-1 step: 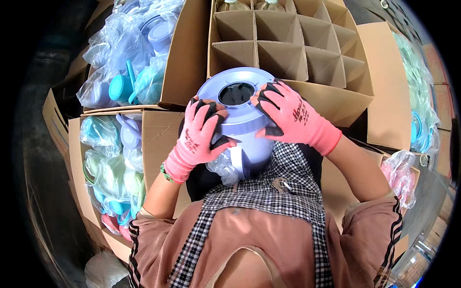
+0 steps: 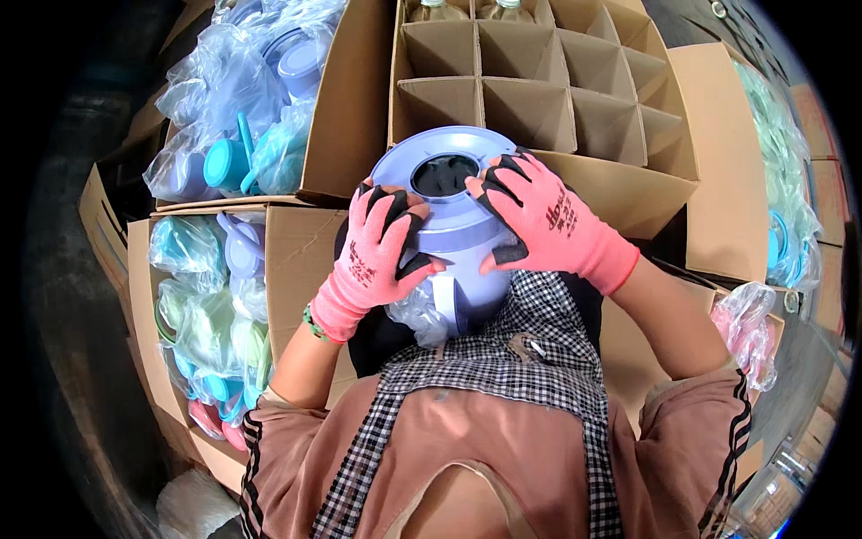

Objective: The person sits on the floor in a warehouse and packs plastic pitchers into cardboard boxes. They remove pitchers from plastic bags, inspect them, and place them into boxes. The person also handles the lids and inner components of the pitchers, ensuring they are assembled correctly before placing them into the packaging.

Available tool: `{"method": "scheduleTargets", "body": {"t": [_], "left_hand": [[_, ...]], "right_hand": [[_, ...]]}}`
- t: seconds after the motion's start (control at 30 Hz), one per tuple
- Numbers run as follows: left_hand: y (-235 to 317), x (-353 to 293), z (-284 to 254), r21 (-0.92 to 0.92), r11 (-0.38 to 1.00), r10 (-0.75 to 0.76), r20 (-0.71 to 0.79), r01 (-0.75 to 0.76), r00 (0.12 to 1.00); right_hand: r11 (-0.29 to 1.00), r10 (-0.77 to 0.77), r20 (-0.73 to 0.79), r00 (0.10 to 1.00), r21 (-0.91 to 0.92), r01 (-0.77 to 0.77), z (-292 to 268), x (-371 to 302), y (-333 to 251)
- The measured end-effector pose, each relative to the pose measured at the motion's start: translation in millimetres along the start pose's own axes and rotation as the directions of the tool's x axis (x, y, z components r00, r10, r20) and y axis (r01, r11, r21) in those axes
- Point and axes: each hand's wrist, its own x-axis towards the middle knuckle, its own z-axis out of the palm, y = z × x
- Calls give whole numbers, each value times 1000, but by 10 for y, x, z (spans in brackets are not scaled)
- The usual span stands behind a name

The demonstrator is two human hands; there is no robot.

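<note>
A lavender plastic jug [image 2: 480, 278] stands upright at my lap, its handle toward me. Around its top sits a wide lavender collar [image 2: 449, 141] with a round, dark opening. My left hand [image 2: 377, 242], in a pink glove with black fingertips, grips the collar's left side, thumb low near the handle. On the right side my right hand [image 2: 548, 216], gloved alike, curls its fingers over the collar with the thumb against the jug's wall below. Crumpled clear plastic [image 2: 420, 316] lies against the jug at its left, below my left hand.
Ahead stands a carton [image 2: 620, 171] with cardboard dividers and clear bottles [image 2: 509, 11] in its far cells. Bagged lavender and turquoise plastic parts [image 2: 224, 163] fill a box at far left; mixed coloured parts [image 2: 211, 328] fill another nearer. Bagged pink parts [image 2: 745, 332] lie at right.
The jug shifts very slightly to the right. My right thumb slides a little down the jug's wall; both hands keep their hold.
</note>
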Motion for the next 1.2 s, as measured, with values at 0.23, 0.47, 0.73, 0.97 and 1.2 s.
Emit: {"method": "scheduleTargets", "body": {"t": [0.23,0.47,0.73,0.97,1.2], "left_hand": [[500,96,95,-406,882,-356,-243,239,902],[-347,264,211,-878,316,-729,18,360,684],[-77,204,405,-879,392,-739,-126,271,661],[-453,248,486,-851,-501,-450,410,155,794],[-299,146,538,-949,-226,-489,305,219,817]], "right_hand": [[289,829,-213,517,955,-70,396,283,610],[719,619,-291,729,584,-378,499,43,-214],[298,679,4,734,912,-281,273,263,146],[854,501,-315,806,331,-402,38,266,-103],[994,-108,490,865,78,80,-378,725,-49]]}}
